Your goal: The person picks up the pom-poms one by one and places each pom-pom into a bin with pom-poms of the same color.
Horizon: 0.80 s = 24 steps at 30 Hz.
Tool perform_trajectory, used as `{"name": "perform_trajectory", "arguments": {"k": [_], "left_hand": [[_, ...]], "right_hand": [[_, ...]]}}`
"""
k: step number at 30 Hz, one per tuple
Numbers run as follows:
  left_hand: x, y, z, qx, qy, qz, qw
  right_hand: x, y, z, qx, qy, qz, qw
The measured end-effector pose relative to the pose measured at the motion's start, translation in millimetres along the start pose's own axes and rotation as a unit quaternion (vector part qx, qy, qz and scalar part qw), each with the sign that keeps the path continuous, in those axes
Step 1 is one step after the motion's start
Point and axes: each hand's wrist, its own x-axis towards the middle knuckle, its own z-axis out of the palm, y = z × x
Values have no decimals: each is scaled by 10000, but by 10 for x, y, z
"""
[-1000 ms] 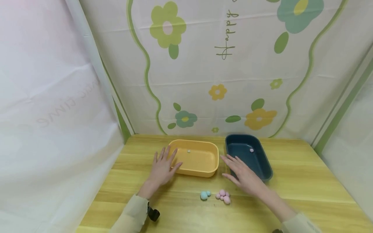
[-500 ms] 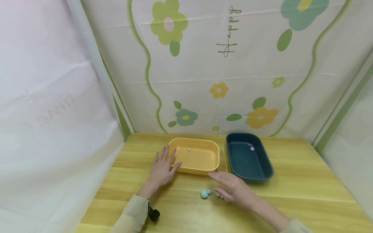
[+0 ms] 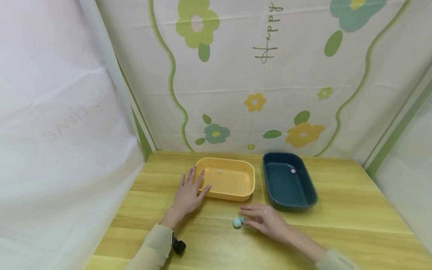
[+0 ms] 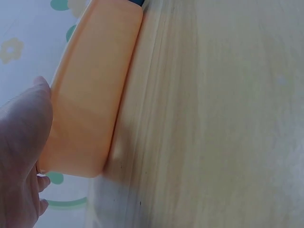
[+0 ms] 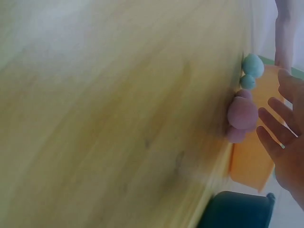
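Note:
My left hand (image 3: pixel 187 193) rests on the left end of a yellow tray (image 3: pixel 229 198), fingers straight over its rim. A tiny pale ball (image 3: pixel 219 171) lies inside that tray. In front of it, on the table, sit two light-blue balls (image 3: pixel 237 222), a larger and a smaller one touching. My right hand (image 3: pixel 270 222) hovers just right of them, low over the table. It hides the pink balls (image 5: pixel 242 114) in the head view. The right wrist view has those clustered beside the blue ones, close to my loosely bent fingertips, with nothing visibly pinched.
A dark blue tray (image 3: pixel 287 204) stands right of the yellow one, with one small pink ball (image 3: pixel 293 171) in it. Behind the wooden table (image 3: pixel 351 210) hangs a flower-printed cloth (image 3: pixel 229 75). White cloth (image 3: pixel 67 150) also hangs at the left side.
My right hand has come from beside the dark blue tray down and left to the balls, covering the pink ones. My left hand stays on the yellow tray. The head view has tilted slightly.

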Motion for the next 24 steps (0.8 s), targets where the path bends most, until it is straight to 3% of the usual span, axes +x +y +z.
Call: {"name": "perform_trajectory", "arguments": {"k": [7,11,17,24], "left_hand": [[2,1,-2,-72,19,11,10000],[2,0,-5,-101,14,1,9999],[6,-7,10,-153,63,31,9999],[11,-7,8,-161,-14,-16,9999]], "right_hand": [[4,81,69,319,-69,207,9993],[1,100,103,385,-79,56,9992],[-10,179,174,136,86,-250,9996],[-16,183,201,39,154,6,9999]]}}
